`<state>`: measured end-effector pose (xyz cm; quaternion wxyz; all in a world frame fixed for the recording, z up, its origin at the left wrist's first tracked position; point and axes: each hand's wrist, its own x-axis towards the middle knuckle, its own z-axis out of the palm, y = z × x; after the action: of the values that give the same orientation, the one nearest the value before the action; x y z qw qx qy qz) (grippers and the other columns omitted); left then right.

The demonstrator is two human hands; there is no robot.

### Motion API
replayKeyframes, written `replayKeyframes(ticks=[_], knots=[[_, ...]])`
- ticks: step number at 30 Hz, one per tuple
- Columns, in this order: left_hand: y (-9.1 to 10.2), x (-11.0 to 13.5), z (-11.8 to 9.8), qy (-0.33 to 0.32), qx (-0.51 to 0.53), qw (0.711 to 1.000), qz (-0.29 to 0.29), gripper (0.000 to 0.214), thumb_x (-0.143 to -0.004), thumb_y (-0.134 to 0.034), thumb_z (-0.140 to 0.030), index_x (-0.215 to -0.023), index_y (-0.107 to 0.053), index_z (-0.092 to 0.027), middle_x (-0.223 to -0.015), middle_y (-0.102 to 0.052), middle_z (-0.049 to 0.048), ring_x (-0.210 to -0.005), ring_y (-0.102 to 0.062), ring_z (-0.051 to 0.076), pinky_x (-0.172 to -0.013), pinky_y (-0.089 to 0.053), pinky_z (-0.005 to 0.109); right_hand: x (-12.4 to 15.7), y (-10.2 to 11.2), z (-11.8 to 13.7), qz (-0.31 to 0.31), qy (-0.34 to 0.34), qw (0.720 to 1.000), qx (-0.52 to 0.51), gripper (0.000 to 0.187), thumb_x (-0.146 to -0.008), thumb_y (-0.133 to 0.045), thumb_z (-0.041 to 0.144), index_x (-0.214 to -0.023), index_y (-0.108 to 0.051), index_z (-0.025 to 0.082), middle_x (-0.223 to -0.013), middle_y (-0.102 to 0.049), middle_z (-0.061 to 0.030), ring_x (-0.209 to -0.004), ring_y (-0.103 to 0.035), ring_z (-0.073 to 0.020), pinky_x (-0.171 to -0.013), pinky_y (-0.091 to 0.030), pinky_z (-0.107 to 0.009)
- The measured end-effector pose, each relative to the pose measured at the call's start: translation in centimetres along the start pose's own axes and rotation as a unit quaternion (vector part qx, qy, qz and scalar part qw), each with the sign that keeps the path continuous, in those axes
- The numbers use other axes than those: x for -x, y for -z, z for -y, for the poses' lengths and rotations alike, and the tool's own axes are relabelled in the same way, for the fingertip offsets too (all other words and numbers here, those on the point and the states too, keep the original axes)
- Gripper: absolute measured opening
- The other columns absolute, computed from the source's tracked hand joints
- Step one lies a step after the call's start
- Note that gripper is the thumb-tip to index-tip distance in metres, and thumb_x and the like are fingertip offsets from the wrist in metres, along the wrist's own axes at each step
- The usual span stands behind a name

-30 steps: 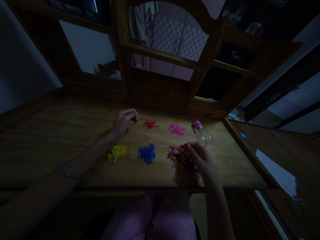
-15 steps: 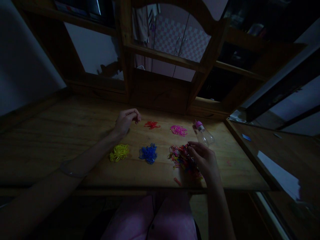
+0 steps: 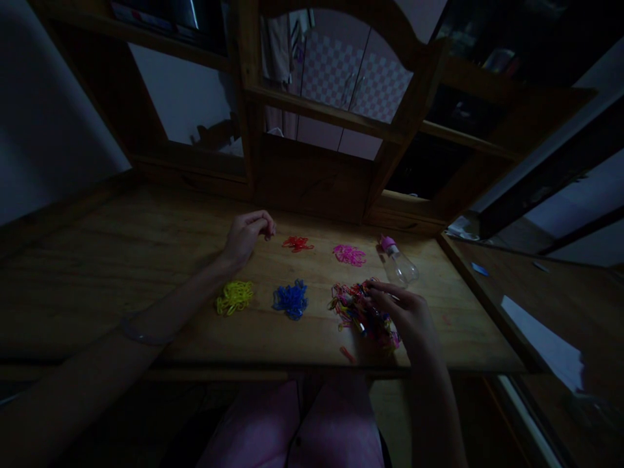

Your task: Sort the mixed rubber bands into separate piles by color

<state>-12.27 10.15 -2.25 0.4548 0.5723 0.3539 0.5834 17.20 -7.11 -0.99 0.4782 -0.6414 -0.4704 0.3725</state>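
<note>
My left hand (image 3: 246,239) rests on the wooden table with its fingers curled, left of a small pile of red paper clips (image 3: 298,244). Whatever it may hold is hidden. Over a mixed heap of coloured paper clips (image 3: 351,305) hovers my right hand (image 3: 402,312), thumb and fingertips a little apart at the heap's upper edge; nothing shows between them. Yellow paper clips (image 3: 234,298) lie below my left hand, blue paper clips (image 3: 291,299) in the middle, and pink paper clips (image 3: 350,255) beyond the mixed heap. A single reddish clip (image 3: 348,354) lies near the table's front edge.
A clear bulb-shaped bottle (image 3: 400,265) with a pink cap lies on its side behind my right hand. The wooden shelf unit (image 3: 312,175) rises along the table's back. To the right, a lower surface bears a white paper sheet (image 3: 541,341) and a small blue packet (image 3: 480,268).
My right hand has shifted slightly right and its fingers have parted over the mixed heap, uncovering more clips. My left hand stays in place.
</note>
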Motion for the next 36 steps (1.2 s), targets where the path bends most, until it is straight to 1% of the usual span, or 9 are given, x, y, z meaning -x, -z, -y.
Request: replayKeyframes(ticks=[5,8,14,18,21,26,31,33,36], knots=[[0.6,-0.4,-0.7,-0.033,0.012,0.995,-0.098,0.019,-0.070,-0.046,-0.009,-0.054,-0.052,-0.018,-0.058,-0.051,0.0008,-0.051,-0.045,0.010,-0.048,-0.031,0.025,-0.6,-0.1,1.7,0.030,0.028,0.999,0.004,0.031,-0.076,-0.074,0.038,-0.101,-0.076,0.019,-0.096,-0.076,-0.0094,-0.089,-0.072,-0.0258,-0.083,-0.058,-0.040],[1.9,-1.3,-1.0,-0.088,0.021,0.975,-0.203,0.018,-0.070,-0.044,-0.007,-0.056,-0.049,-0.018,-0.057,-0.048,-0.0008,-0.050,-0.043,0.009,-0.048,-0.030,0.025,-2.3,-2.5,4.5,0.079,0.079,0.994,-0.013,0.024,-0.075,-0.075,0.035,-0.092,-0.076,0.019,-0.090,-0.076,-0.0086,-0.081,-0.073,-0.0233,-0.080,-0.059,-0.039],[5.1,-2.9,-0.6,-0.116,0.030,0.944,-0.309,0.018,-0.070,-0.038,-0.005,-0.060,-0.046,-0.017,-0.057,-0.045,-0.0033,-0.049,-0.040,0.006,-0.048,-0.028,0.023,-8.7,-14.9,7.7,0.252,0.169,0.952,0.040,0.011,-0.074,-0.073,0.025,-0.081,-0.073,0.016,-0.077,-0.075,-0.0063,-0.069,-0.071,-0.0189,-0.066,-0.057,-0.030],[5.4,-3.0,-0.1,-0.108,0.010,0.942,-0.316,0.014,-0.067,-0.040,-0.009,-0.058,-0.046,-0.018,-0.057,-0.045,-0.0026,-0.050,-0.042,0.008,-0.048,-0.029,0.023,-11.8,-22.5,7.0,0.200,0.253,0.930,0.178,0.006,-0.073,-0.073,0.017,-0.078,-0.075,0.018,-0.077,-0.074,-0.0043,-0.074,-0.070,-0.0194,-0.067,-0.051,-0.026],[5.2,-2.8,0.1,-0.101,-0.020,0.942,-0.318,0.012,-0.067,-0.040,-0.013,-0.057,-0.045,-0.019,-0.056,-0.045,-0.0024,-0.050,-0.042,0.009,-0.048,-0.030,0.023,-12.8,-24.6,6.9,0.182,0.272,0.925,0.192,0.004,-0.075,-0.072,0.021,-0.076,-0.076,0.019,-0.079,-0.075,-0.0051,-0.079,-0.070,-0.0212,-0.070,-0.048,-0.027],[5.4,-2.7,0.4,-0.097,-0.049,0.944,-0.311,0.013,-0.067,-0.039,-0.015,-0.057,-0.045,-0.020,-0.055,-0.045,-0.0023,-0.049,-0.041,0.010,-0.048,-0.030,0.023,-13.6,-21.4,7.9,0.160,0.276,0.928,0.192,0.029,-0.086,-0.062,0.041,-0.075,-0.074,0.017,-0.067,-0.071,-0.0057,-0.070,-0.070,-0.0208,-0.061,-0.044,-0.025],[4.3,-2.1,-1.8,-0.105,-0.104,0.953,-0.266,0.018,-0.071,-0.041,-0.013,-0.056,-0.050,-0.019,-0.056,-0.047,-0.0016,-0.052,-0.043,0.012,-0.051,-0.032,0.024,-14.2,-11.8,8.5,0.088,0.294,0.938,0.164,0.044,-0.091,-0.048,0.052,-0.082,-0.073,0.017,-0.066,-0.070,-0.0048,-0.061,-0.066,-0.0177,-0.056,-0.043,-0.024],[2.5,-0.4,-4.2,-0.123,-0.184,0.954,-0.201,0.020,-0.074,-0.044,-0.012,-0.060,-0.056,-0.020,-0.060,-0.052,-0.0007,-0.058,-0.048,0.013,-0.056,-0.036,0.025,-14.2,-7.3,8.0,0.065,0.291,0.941,0.162,0.046,-0.091,-0.047,0.053,-0.080,-0.073,0.016,-0.063,-0.069,-0.0048,-0.059,-0.064,-0.0174,-0.054,-0.042,-0.025],[-1.8,4.7,-8.2,-0.136,-0.291,0.947,-0.009,0.019,-0.084,-0.048,-0.015,-0.076,-0.064,-0.023,-0.079,-0.062,0.0015,-0.076,-0.057,0.017,-0.070,-0.044,0.029,-13.9,-1.7,6.6,0.017,0.312,0.933,0.180,0.046,-0.091,-0.047,0.054,-0.078,-0.072,0.017,-0.065,-0.068,-0.0044,-0.059,-0.062,-0.0167,-0.054,-0.040,-0.025]])
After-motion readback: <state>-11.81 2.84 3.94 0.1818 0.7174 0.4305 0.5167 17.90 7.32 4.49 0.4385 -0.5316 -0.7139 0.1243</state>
